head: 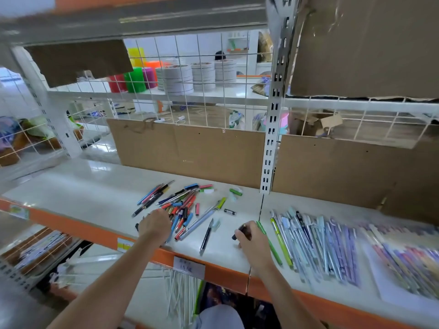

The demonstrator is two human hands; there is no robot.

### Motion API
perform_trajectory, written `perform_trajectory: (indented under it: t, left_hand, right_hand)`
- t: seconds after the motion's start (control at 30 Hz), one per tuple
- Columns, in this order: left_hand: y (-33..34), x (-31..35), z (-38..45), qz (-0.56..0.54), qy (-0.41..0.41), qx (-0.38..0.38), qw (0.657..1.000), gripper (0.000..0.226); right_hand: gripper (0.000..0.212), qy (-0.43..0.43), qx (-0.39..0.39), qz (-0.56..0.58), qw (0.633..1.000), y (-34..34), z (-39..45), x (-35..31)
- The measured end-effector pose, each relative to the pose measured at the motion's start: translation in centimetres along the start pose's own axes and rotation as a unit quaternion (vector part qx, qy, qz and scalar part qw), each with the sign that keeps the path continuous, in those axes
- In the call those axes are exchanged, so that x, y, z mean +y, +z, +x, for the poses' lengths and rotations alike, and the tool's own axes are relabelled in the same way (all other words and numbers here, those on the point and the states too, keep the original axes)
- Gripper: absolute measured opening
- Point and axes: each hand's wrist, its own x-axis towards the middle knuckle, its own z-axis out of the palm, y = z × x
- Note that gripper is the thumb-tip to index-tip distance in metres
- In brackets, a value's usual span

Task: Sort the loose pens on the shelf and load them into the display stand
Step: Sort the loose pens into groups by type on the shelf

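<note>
A heap of loose pens [183, 205] in red, blue, black and green lies on the white shelf [90, 193]. My left hand [155, 225] rests with curled fingers on the heap's near left edge; what it grips is hidden. My right hand [250, 236] grips a short dark pen [238, 231] just above the shelf, right of a black pen [206, 236] lying alone. A row of sorted pale blue, green and purple pens [313, 243] lies side by side to the right. No display stand is visible.
Cardboard panels [190, 150] back the shelf behind a slotted white upright [269, 148]. A black cap [230, 212] and green pieces [235, 192] lie loose behind the heap. The orange shelf edge [99, 233] carries a price tag [188, 267]. Tape rolls sit beyond the wire grid.
</note>
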Motion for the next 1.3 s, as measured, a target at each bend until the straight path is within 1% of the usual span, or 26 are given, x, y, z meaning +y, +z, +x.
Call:
perform_trajectory:
  t: [0.07,0.13,0.2,0.27,0.3,0.37,0.47,0.53,0.63,0.67,0.73,0.8,0.87,0.9,0.97,1.0,1.07,1.1,1.17,1.23,1.3]
  left_hand:
    - [-0.1,-0.2,-0.2,-0.02,0.003,0.012,1.0,0.022]
    - [-0.2,-0.3,-0.5,-0.039,0.017,0.04,0.998,0.019]
    - [-0.1,0.0,-0.8,-0.065,0.054,0.077,0.993,0.019]
    - [0.2,0.8,-1.7,-0.11,0.114,0.099,0.982,0.018]
    - [0.4,1.2,-2.2,-0.129,0.138,0.102,0.977,0.017]
    - [1.1,1.9,-3.0,-0.145,0.156,0.095,0.972,0.016]
    - [1.8,1.9,-2.8,-0.158,0.137,0.082,0.974,0.023]
    - [1.6,1.6,-2.1,-0.169,0.106,0.078,0.977,0.025]
    - [1.2,0.6,-0.8,-0.109,0.052,0.085,0.989,0.021]
    - [1.0,0.2,-0.6,-0.087,0.029,0.077,0.993,0.021]
    - [0.7,-0.4,-0.1,-0.052,-0.006,0.039,0.998,0.025]
    - [0.8,-0.7,0.3,-0.035,-0.005,0.02,0.999,0.023]
    - [0.7,-0.6,0.4,-0.026,-0.001,0.016,1.0,0.028]
    - [0.6,-0.5,0.3,-0.023,-0.002,0.019,1.0,0.029]
    - [0.7,-0.1,0.0,-0.027,0.005,0.048,0.998,0.023]
    - [0.8,0.1,-0.3,-0.046,0.023,0.074,0.996,0.02]
    - [0.8,1.0,-1.2,-0.132,0.099,0.106,0.981,0.017]
    - [0.8,1.6,-2.0,-0.187,0.145,0.099,0.966,0.017]
    - [0.6,3.1,-4.0,-0.263,0.23,0.049,0.936,0.016]
    - [1.2,4.5,-5.3,-0.282,0.303,0.014,0.91,0.016]
    - [2.2,5.6,-6.0,-0.279,0.331,-0.004,0.902,0.014]
  right_hand:
    - [0.011,0.007,0.001,0.022,1.0,-0.2,-0.1,0.0]
    - [0.012,0.016,-0.006,0.038,0.999,-0.4,0.0,0.0]
    - [0.01,0.027,-0.024,0.061,0.997,-0.8,0.0,0.0]
    - [0.01,0.038,-0.035,0.086,0.995,-1.1,0.2,0.0]
    - [0.01,0.04,-0.035,0.097,0.994,-1.2,0.2,-0.1]
    - [0.011,0.036,-0.029,0.101,0.994,-1.1,0.0,-0.1]
    - [0.01,0.021,-0.02,0.066,0.997,-0.8,-0.3,0.0]
    - [0.009,0.017,-0.016,0.048,0.999,-0.7,-0.4,0.0]
    - [0.009,0.016,-0.01,0.051,0.999,-0.7,-0.3,0.0]
    - [0.009,0.015,-0.009,0.051,0.999,-0.7,-0.3,0.1]
    - [0.009,0.015,-0.009,0.047,0.999,-0.7,-0.3,0.1]
    - [0.01,0.018,-0.01,0.045,0.999,-0.7,-0.3,0.1]
    - [0.01,0.018,-0.009,0.051,0.999,-0.7,-0.3,0.1]
    - [0.01,0.018,-0.01,0.055,0.998,-0.8,-0.4,0.1]
    - [0.011,0.023,-0.012,0.069,0.997,-0.8,-0.4,0.2]
    - [0.011,0.028,-0.012,0.081,0.996,-0.8,-0.3,0.2]
    - [0.013,0.04,-0.007,0.11,0.993,-1.0,-0.1,0.2]
    - [0.013,0.044,-0.004,0.128,0.991,-1.1,-0.1,0.2]
    - [0.012,0.047,0.0,0.174,0.984,-1.2,-0.1,0.2]
    - [0.011,0.046,0.001,0.207,0.977,-1.3,-0.2,0.1]
    - [0.012,0.043,0.002,0.213,0.976,-1.2,-0.3,0.0]
